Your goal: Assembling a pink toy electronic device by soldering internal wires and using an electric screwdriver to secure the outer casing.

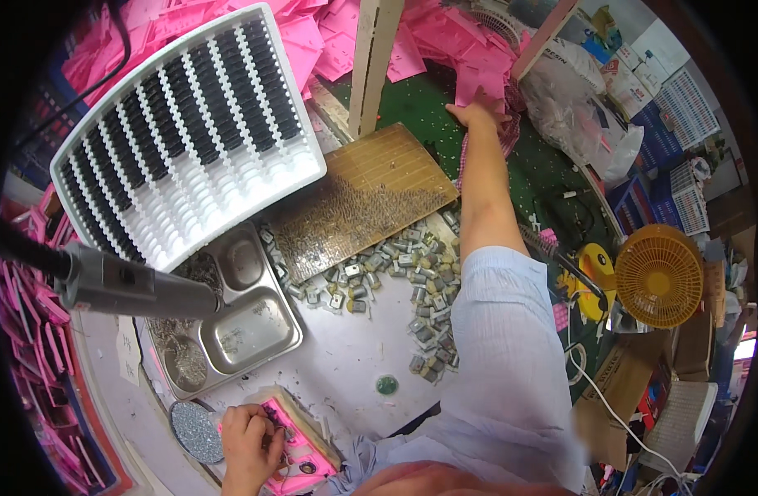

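Low in the view, my left hand (248,442) is closed, its fingers curled over the left side of a pink plastic panel (308,450). That panel rests on a tan block and has dark parts and thin wires on it; what the fingertips pinch is hidden. My right arm stretches far forward. At its end my right hand (476,112) is at the lower edge of a pink panel (480,83) from the heap, thumb stretched out to the side. The other fingers are partly hidden.
Small metal motors (432,285) lie scattered beside a brown board (370,207) covered with small pins. A steel compartment tray (251,326), a round dish of grey granules (197,430) and a white foam tray (313,161) of black parts stand left. A yellow fan (658,277) is right.
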The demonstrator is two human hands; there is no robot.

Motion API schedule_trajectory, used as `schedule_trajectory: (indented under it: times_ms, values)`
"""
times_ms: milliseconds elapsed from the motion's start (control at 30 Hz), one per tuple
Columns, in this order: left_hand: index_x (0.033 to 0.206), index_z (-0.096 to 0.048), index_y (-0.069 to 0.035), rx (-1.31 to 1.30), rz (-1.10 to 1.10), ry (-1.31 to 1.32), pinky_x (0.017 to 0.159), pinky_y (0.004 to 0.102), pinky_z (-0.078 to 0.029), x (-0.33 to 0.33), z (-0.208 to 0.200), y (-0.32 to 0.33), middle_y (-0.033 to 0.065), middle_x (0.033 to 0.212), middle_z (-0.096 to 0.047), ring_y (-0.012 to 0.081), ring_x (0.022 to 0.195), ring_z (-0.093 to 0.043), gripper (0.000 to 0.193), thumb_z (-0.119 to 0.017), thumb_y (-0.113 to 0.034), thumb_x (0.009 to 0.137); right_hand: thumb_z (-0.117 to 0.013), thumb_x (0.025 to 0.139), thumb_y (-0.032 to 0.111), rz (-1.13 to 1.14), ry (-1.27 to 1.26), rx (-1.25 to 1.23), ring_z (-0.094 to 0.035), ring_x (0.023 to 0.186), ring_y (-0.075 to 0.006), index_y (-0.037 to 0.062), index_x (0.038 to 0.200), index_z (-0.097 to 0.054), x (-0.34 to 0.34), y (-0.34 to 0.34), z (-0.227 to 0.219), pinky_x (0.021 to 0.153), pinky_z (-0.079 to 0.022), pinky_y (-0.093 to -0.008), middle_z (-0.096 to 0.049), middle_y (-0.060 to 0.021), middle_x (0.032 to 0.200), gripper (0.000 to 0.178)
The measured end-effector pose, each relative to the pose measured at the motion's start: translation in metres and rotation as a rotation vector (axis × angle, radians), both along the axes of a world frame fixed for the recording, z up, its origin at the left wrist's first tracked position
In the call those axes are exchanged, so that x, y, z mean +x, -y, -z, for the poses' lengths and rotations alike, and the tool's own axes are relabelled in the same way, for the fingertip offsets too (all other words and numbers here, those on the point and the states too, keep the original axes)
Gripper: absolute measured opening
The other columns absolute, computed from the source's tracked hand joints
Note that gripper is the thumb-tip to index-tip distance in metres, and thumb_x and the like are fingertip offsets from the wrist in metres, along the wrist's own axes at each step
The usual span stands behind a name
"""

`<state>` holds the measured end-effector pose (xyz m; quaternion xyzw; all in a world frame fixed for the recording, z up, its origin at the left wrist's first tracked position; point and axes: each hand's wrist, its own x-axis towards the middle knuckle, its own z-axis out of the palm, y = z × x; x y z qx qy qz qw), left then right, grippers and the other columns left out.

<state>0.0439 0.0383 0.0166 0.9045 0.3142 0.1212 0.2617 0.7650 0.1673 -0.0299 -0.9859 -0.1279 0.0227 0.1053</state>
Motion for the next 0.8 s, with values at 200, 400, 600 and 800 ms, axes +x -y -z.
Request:
schedule_trajectory:
  times_ms: [200, 400, 600, 800]
  values:
    - [0.080, -0.051, -0.006, -0.037, -0.005, -0.009, 0.077, 0.0439, -0.043, 0.008, -0.003, -0.001, 0.0132, 0.098, -0.058, 0.0339, 0.088, -0.052, 0.034, -0.081, -0.002, 0.063, -0.073, 0.080, 0.067, 0.208, 0.004, -0.066, -0.030, 0.147, -0.0534, 0.0248, 0.166, -0.016, 0.041, -0.012, 0.013, 0.112, -0.035, -0.0707, -0.018, -0.0257, 0.168, 0.112]
    - [0.078, -0.054, -0.008, 0.000, -0.038, 0.006, 0.076, 0.0432, -0.044, 0.006, 0.000, 0.000, 0.0118, 0.097, -0.060, 0.0329, 0.088, -0.055, 0.030, -0.080, -0.005, 0.064, -0.070, 0.080, 0.052, -0.148, -0.060, -0.056, -0.067, 0.122, -0.0302, 0.0179, 0.129, -0.072, 0.050, 0.007, -0.019, 0.104, -0.051, -0.0441, -0.068, -0.0125, 0.133, 0.060]
    - [0.078, -0.052, -0.007, 0.013, -0.063, 0.018, 0.076, 0.0438, -0.043, 0.006, -0.001, 0.004, 0.0123, 0.096, -0.060, 0.0330, 0.087, -0.054, 0.030, -0.079, -0.004, 0.065, -0.087, 0.065, 0.033, -0.177, -0.550, 0.122, -0.073, 0.093, -0.0258, 0.0096, 0.111, -0.078, 0.087, 0.082, -0.035, 0.077, -0.058, -0.0447, -0.076, -0.0168, 0.105, 0.052]
    - [0.079, -0.053, -0.007, -0.001, -0.042, 0.028, 0.076, 0.0437, -0.043, 0.006, 0.001, 0.000, 0.0127, 0.097, -0.060, 0.0331, 0.088, -0.054, 0.030, -0.080, -0.004, 0.065, -0.081, 0.073, 0.019, -0.181, 0.540, -0.109, -0.075, 0.091, -0.0329, 0.0070, 0.107, -0.080, 0.143, 0.103, -0.036, 0.079, -0.059, -0.0445, -0.076, -0.0185, 0.108, 0.036]
